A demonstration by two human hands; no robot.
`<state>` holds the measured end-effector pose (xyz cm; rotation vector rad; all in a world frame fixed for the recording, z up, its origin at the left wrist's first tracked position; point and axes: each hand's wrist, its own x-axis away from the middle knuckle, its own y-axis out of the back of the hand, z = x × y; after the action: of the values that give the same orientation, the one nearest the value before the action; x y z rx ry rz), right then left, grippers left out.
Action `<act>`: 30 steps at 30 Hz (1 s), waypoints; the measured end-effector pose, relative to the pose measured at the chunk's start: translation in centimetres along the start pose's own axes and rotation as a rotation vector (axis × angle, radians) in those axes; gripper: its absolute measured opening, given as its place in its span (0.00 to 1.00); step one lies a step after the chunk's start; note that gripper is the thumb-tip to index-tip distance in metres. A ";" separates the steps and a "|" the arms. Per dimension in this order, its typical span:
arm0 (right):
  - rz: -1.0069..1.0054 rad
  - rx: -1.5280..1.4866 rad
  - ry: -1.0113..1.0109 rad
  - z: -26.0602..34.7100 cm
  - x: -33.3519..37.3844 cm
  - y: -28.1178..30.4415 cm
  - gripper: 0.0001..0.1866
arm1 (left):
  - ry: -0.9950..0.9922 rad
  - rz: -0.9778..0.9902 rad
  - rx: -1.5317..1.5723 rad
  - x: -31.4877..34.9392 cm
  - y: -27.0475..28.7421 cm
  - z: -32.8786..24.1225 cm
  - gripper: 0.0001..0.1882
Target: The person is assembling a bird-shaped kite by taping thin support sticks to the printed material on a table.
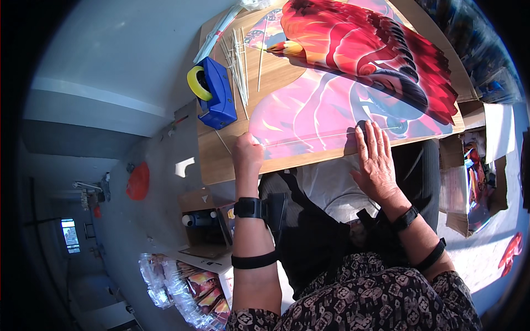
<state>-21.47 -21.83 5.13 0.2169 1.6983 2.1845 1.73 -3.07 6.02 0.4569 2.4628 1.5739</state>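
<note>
A pale pink printed sheet (309, 116) with flame-like shapes lies on the wooden table, its curved near side toward me. Along that side runs a thin white rod (331, 135). My left hand (248, 151) is closed at the rod's left end, by the sheet's corner; whatever its fingers pinch is hidden. With fingers stretched out, my right hand (377, 165) lies flat across the sheet's near edge, its fingertips near the rod's right part. Vivid red and orange printed sheets (353, 44), shaped like a bird's wing, overlap the pale sheet on the far side.
On the table's left stand a blue tape dispenser (220, 96) with a yellow roll, several thin wooden sticks (237, 66) and a bundle of white strips (218, 33). Open cardboard boxes (458, 209) flank me on the floor. A plastic-wrapped stack (185, 287) sits lower left.
</note>
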 end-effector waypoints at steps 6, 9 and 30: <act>0.004 0.008 -0.006 -0.1 0.0 0.1 0.52 | -0.029 -0.015 0.109 -0.1 -0.1 0.8 0.03; 0.006 -0.011 -0.004 0.0 0.0 0.0 0.52 | -0.059 -0.043 0.116 -0.5 -0.7 2.0 0.05; -0.037 0.025 0.020 -0.4 0.1 -0.3 0.49 | -0.520 -0.177 -0.141 7.4 -2.2 -3.9 0.34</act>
<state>-21.64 -22.05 4.71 0.1690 1.7272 2.1474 -6.78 -4.61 5.75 0.5292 1.9333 1.3389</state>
